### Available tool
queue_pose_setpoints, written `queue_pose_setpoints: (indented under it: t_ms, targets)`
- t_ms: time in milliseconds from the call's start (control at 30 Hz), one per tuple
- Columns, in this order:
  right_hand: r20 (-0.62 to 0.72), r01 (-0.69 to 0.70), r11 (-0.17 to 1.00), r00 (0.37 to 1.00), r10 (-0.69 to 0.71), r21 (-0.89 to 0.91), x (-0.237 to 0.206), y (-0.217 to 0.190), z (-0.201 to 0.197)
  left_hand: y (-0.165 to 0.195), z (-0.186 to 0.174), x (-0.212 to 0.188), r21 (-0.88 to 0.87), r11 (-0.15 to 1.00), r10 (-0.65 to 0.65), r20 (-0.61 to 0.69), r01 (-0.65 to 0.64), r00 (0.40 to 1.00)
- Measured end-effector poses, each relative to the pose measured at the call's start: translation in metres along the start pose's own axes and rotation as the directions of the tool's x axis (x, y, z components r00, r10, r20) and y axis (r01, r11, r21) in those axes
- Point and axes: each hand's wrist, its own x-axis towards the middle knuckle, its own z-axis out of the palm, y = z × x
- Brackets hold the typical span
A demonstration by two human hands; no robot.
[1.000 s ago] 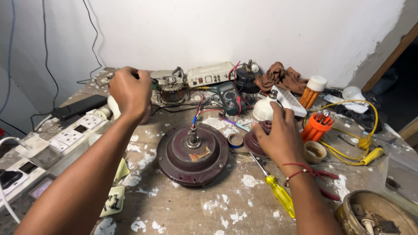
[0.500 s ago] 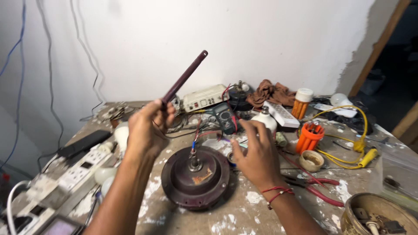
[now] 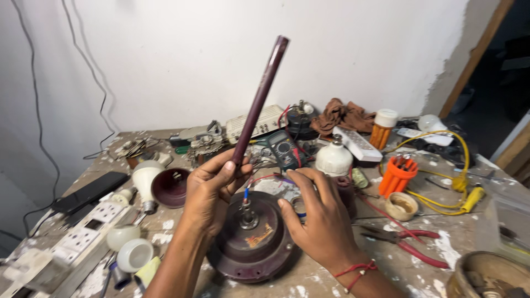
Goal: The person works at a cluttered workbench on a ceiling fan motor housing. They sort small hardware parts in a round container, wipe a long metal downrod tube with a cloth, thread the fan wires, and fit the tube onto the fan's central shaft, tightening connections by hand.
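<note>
My left hand [image 3: 212, 190] grips the lower end of a long maroon metal rod [image 3: 259, 96], which stands nearly upright and leans right at the top. Below it lies a round maroon fan motor [image 3: 251, 243] with a short shaft and red and blue wires at its centre. My right hand [image 3: 320, 218] rests on the motor's right side, fingers spread over the wires and a roll of tape. A maroon cup-shaped cover [image 3: 170, 186] sits to the left of the motor.
The paint-spattered bench holds a multimeter [image 3: 286, 148], white bulbs [image 3: 146, 179], power strips [image 3: 83, 237], red pliers [image 3: 411, 243], an orange holder [image 3: 396, 175], yellow cable [image 3: 441, 198], a brown rag [image 3: 342, 115] and a bowl [image 3: 486, 276] of parts at the right.
My left hand picked the rod up from the bench's back left and brought it over the motor, turning it closer to upright. My right hand moved onto the motor's right side.
</note>
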Motion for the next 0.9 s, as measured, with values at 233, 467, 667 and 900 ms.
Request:
queue_pose_setpoints:
  t_ms: [233,467,667,900]
  targets:
    - [0.007,0.004,1.000,1.000,-0.005,0.031,-0.002,-0.030,0.021,0.016,-0.029,-0.017,0.000,0.999,0.037,-0.023,-0.037,0.999]
    - [-0.005,-0.184,0.924,0.980,0.197,0.334,-0.005,-0.014,0.030,0.032,-0.024,-0.026,0.509,0.802,0.338,0.041,-0.311,0.940]
    - [-0.021,-0.247,0.670,0.931,0.364,0.700,-0.014,0.017,0.033,0.020,-0.004,-0.040,0.783,0.286,0.557,0.333,-0.552,0.761]
    - [0.034,-0.250,0.531,0.923,0.383,0.810,-0.024,0.034,0.038,0.000,-0.005,-0.035,0.766,0.309,0.532,0.352,-0.564,0.770]
